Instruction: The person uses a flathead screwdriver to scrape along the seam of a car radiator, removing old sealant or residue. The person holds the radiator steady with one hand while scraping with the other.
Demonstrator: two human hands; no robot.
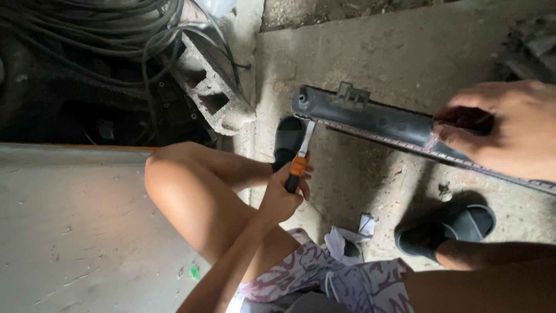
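Head view | left grip (282, 197) grasping orange-black screwdriver (299, 165) | right grip (509, 124) clasping long dark ribbed tank (370, 119)

Black radiator tank (370, 119): far end cut off by the right edge beyond the right hand (509, 127) | screwdriver (298, 165): handle partly hidden within the left hand (284, 200) | blade tip: contact below the tank cannot be told

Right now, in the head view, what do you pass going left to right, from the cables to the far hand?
Coiled black cables → concrete block → left hand gripping an orange-and-black screwdriver → long black plastic part → right hand holding that part.
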